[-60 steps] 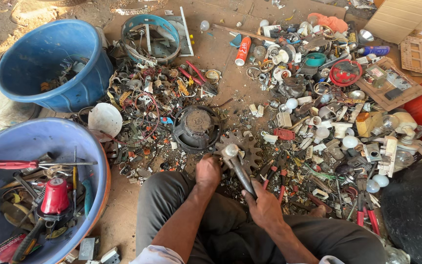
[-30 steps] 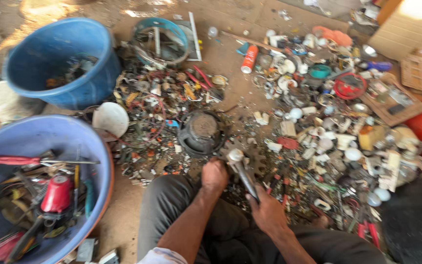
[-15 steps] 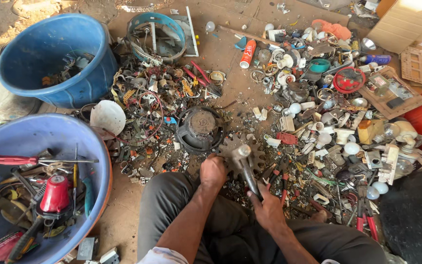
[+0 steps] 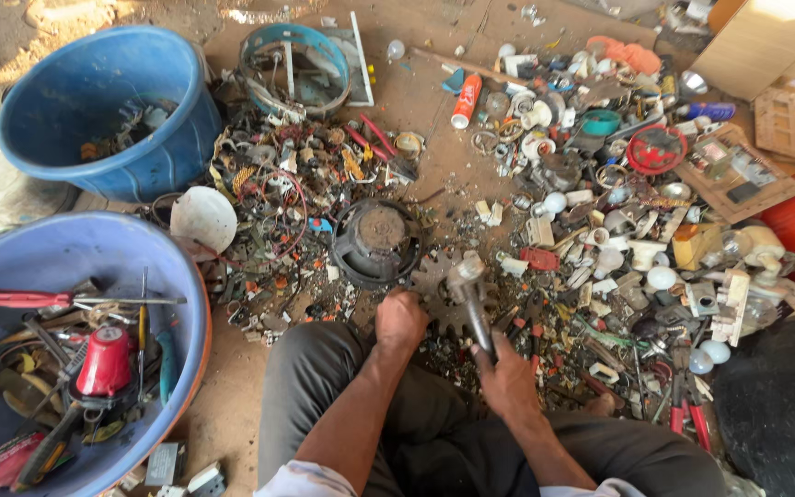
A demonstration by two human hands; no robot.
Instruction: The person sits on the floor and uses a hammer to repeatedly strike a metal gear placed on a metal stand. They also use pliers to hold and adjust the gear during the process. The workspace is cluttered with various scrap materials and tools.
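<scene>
Two blue tubs are seen at the left: a deep one (image 4: pixel 103 106) at the top and a wider basin (image 4: pixel 57 276) below it, filled with hand tools and a red can (image 4: pixel 103 361). Scrap is spread across the dirt floor (image 4: pixel 416 92): wires, plastic bits, bulbs and metal parts, thickest at the centre and right. A round dark motor housing (image 4: pixel 377 241) lies just above the hands. Little bare ground is left around the work; open room is found only along the top centre and beside the basin.

A hammer (image 4: pixel 471 299) is gripped by the right hand (image 4: pixel 508 377), fingers wrapped tight round the lower handle. Its long axis runs up and slightly left from the fist, and the metal head is pointed away from the person, over a toothed gear (image 4: pixel 436 281). The left hand (image 4: pixel 401 320) is closed in a fist just left of the handle, pressed on the scrap at the gear's edge; what it clasps cannot be told.
</scene>
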